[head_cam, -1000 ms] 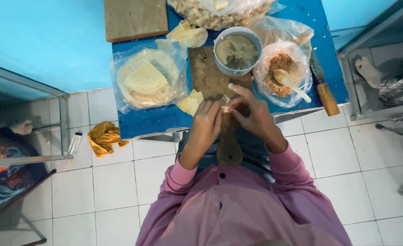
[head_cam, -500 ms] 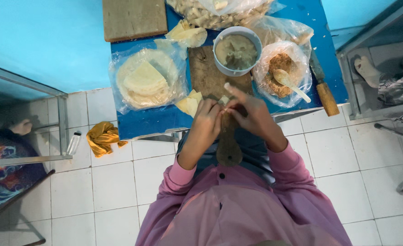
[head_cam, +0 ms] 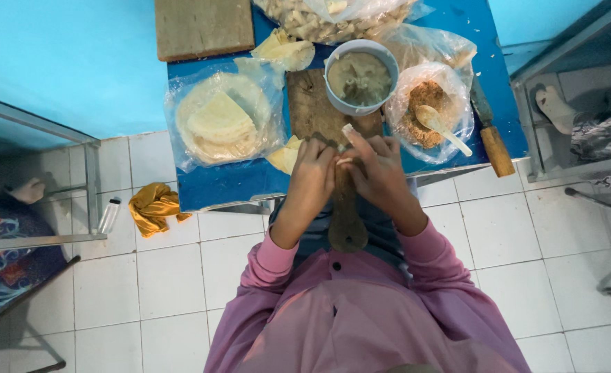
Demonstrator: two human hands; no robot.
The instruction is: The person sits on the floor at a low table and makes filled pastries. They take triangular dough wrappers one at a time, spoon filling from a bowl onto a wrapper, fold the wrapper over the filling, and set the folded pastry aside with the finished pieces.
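Observation:
My left hand point(head_cam: 314, 168) and my right hand point(head_cam: 377, 164) meet over a brown wooden board with a handle point(head_cam: 317, 110) on a blue table point(head_cam: 215, 183). Together they pinch a small pale roll of pastry point(head_cam: 345, 144), fingers curled round it. Just beyond the hands stands a grey bowl of greenish paste point(head_cam: 361, 76). Right of it a clear bag holds brown crumbly filling point(head_cam: 423, 114) with a wooden spoon point(head_cam: 442, 128) in it. Left of the board lies a stack of pale round wrappers on plastic point(head_cam: 221, 124).
A knife with a wooden handle point(head_cam: 492, 138) lies at the table's right edge. A bag of finished rolls point(head_cam: 333, 17) and a second wooden board point(head_cam: 204, 27) sit at the far side. A yellow cloth point(head_cam: 152, 206) and a small bottle point(head_cam: 108, 215) lie on the white tiled floor.
Both hands have shifted slightly while working the small roll between the fingers. Everything on the table stays where it was.

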